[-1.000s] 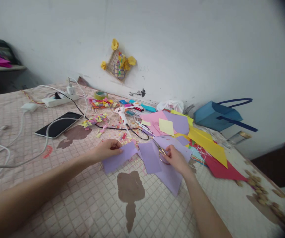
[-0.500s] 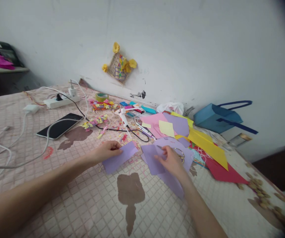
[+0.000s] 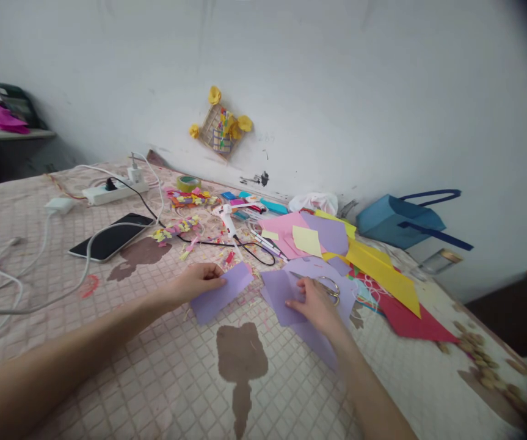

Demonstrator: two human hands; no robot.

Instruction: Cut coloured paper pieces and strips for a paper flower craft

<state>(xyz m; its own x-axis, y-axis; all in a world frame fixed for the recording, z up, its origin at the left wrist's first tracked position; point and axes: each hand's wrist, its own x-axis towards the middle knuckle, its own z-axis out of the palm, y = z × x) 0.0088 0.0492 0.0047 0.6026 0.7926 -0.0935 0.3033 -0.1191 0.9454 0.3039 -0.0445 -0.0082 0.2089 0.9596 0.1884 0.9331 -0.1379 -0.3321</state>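
Observation:
My left hand [image 3: 198, 282] pinches the near corner of a small purple paper piece [image 3: 223, 291] that lies on the quilted cover. My right hand [image 3: 314, 304] rests on a second, larger purple sheet [image 3: 280, 289], its fingers closed on the sheet's edge. Scissors [image 3: 330, 286] with metal handles lie on the purple paper just right of that hand, and no hand touches them. More purple paper [image 3: 317, 338] spreads under my right wrist.
Pink, yellow, red and purple sheets [image 3: 385, 269] are piled at the right. A glue gun [image 3: 228, 217], its black cord, markers, a tape roll [image 3: 188, 182] and paper scraps sit behind. A phone [image 3: 111, 236], power strip [image 3: 114, 192] and white cables lie left. A blue bag [image 3: 400, 220] stands by the wall.
My right hand let the scissors go; they now lie to its right. That hand moved left onto the larger purple sheet. My left hand kept hold of the small purple piece.

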